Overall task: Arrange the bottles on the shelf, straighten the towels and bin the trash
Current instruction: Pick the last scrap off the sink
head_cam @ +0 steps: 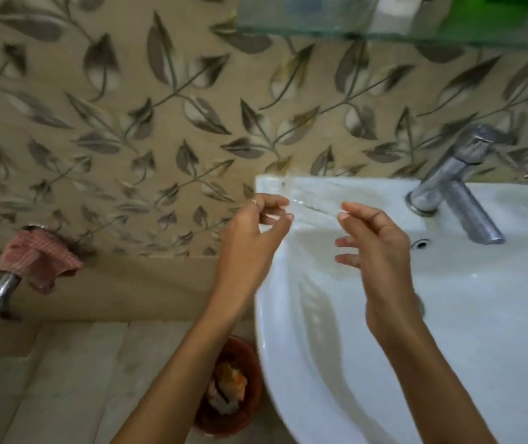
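Observation:
A clear plastic wrapper (pixel 315 208) is stretched between both hands above the left rim of the white sink (pixel 448 315). My left hand (pixel 251 238) pinches its left end between thumb and fingers. My right hand (pixel 374 241) pinches its right end with thumb and forefinger, the other fingers spread. On the floor under the sink's left edge stands a brown bin (pixel 250 389) with trash in it. A glass shelf (pixel 384 30) runs along the top, carrying a white bottle (pixel 394 14) and a green one (pixel 496 17), both blurred.
A steel faucet (pixel 458 184) stands at the sink's back right. At the left, a red checked cloth (pixel 37 264) hangs over a wall tap (pixel 3 293). Leaf-patterned tiles cover the wall; pale tiled floor lies at lower left.

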`<state>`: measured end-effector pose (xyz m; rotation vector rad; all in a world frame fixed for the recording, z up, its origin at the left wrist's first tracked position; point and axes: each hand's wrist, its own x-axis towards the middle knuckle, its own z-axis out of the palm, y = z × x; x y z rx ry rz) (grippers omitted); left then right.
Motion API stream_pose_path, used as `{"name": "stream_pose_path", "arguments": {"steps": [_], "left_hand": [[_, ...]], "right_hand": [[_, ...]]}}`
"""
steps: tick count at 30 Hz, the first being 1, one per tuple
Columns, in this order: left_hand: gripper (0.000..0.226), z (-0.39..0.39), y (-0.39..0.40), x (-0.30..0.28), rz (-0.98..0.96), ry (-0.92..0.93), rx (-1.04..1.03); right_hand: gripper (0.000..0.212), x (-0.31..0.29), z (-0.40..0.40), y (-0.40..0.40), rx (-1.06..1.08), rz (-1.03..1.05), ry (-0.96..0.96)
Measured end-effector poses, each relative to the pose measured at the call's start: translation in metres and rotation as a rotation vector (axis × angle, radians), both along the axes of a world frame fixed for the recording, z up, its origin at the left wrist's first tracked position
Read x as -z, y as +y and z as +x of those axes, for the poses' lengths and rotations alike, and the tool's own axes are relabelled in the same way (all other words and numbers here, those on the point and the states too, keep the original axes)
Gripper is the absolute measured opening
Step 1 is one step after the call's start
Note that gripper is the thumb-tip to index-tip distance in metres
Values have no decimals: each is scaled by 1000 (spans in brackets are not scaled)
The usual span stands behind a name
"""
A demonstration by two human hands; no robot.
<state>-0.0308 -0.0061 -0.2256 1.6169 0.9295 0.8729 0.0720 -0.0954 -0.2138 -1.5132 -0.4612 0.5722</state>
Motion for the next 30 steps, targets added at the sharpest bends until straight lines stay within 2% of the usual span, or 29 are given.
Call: {"name": "stream_pose_path", "arguments": {"steps": [3,7,11,14,18,22,27,30], "left_hand": [[45,38,25,10,116,170,-87],[50,59,46,21,15,260,-146],[35,59,44,26,-99,117,-131],[23,48,34,20,-111,-24,-158],[18,6,23,15,-96,-242,-232],[25,-52,19,26,-41,-381,-338],[24,-130,18,65,-71,-307,-476],[25,-169,18,95,-128,-250,-563]], "right_hand": [[31,19,46,-3,164,-129,2],[41,38,75,-3,183,-217,19],[19,43,77,-1,124,-148,43],[17,36,70,-7,163,-82,-6],[11,13,32,-21,126,18,-86],[14,2,-38,-31,46,57,-83],[32,32,-129,-23,-15,29,-19],[31,66,-169,-13,-36,-18,51]]}}
